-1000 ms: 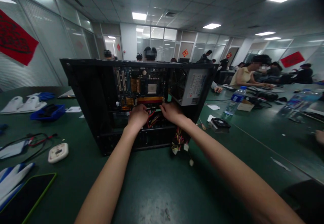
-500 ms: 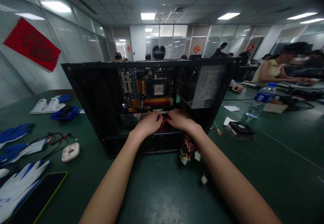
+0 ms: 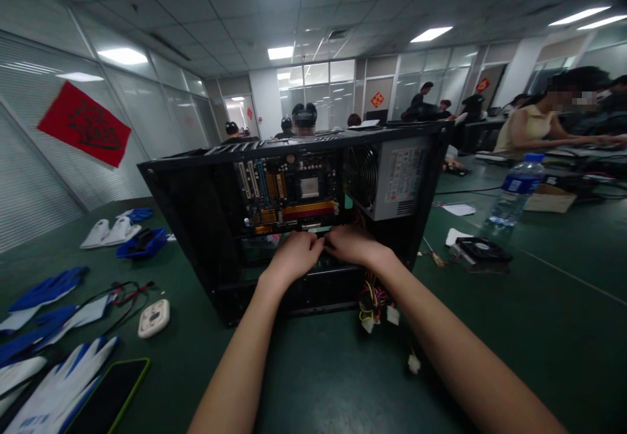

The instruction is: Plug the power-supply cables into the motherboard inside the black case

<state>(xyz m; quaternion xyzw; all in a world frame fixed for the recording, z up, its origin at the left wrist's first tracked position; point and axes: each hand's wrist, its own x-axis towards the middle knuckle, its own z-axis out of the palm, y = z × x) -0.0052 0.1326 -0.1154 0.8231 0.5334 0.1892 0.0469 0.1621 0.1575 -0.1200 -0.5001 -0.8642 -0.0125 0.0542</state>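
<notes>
A black computer case [image 3: 294, 291] stands in front of me with its side off. Inside it I see the motherboard [image 3: 274, 189] with its bare square processor [image 3: 309, 187], and the grey power supply [image 3: 402, 179] at the upper right. Both hands reach into the lower opening, just below the memory slots. My left hand [image 3: 296, 251] is closed with its fingertips together. My right hand [image 3: 353, 244] is closed too, curled beside the left and nearly touching it. What their fingers hold is hidden. Bundled power cables [image 3: 373, 300] with white plugs hang over the case's front edge below my right wrist.
Left are gloves [image 3: 63, 382], a phone [image 3: 110, 395], a cream-coloured case [image 3: 153, 318], thin cables [image 3: 130, 297] and a blue tray [image 3: 142, 244]. Right are a cooling fan [image 3: 480, 252], a screwdriver [image 3: 435, 254] and a water bottle [image 3: 516, 189]. People sit at desks beyond.
My view has tilted and shifted, so the case appears lower. My hands have drawn closer together, and the red cable seen between them before is now out of sight.
</notes>
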